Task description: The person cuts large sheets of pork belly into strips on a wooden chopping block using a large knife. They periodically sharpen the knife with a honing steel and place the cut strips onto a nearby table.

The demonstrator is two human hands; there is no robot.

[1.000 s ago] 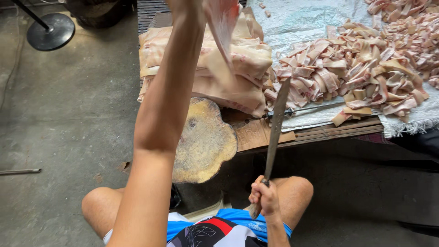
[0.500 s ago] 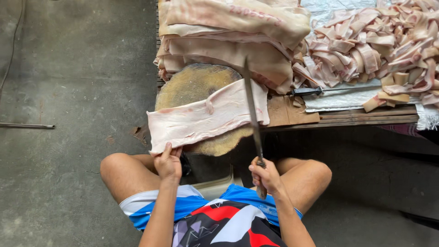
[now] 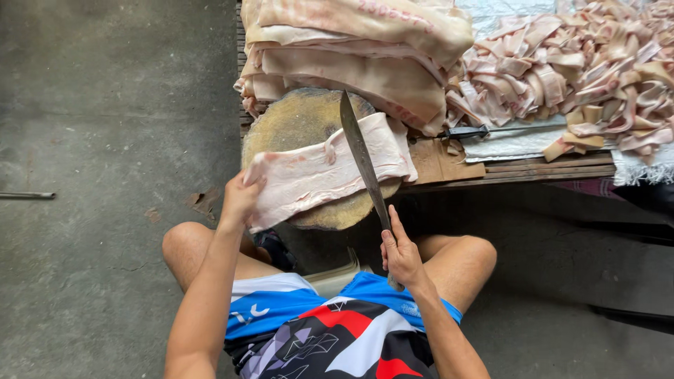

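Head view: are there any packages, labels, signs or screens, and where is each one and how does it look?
Red stamp marks: on the top slab of the meat stack, faint red, too blurred to tell more.
Flattened cardboard: on the wooden table beside the round chopping block, brown, torn.
Woven plastic sheet: under the cut strips, white-grey.
No signs or screens.

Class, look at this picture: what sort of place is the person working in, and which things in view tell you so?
Probably a market stall or a small meat-cutting workshop. Slabs of raw pork skin are stacked on a low wooden table, cut strips are heaped beside them, and a long knife lies over a slab on a round chopping block.
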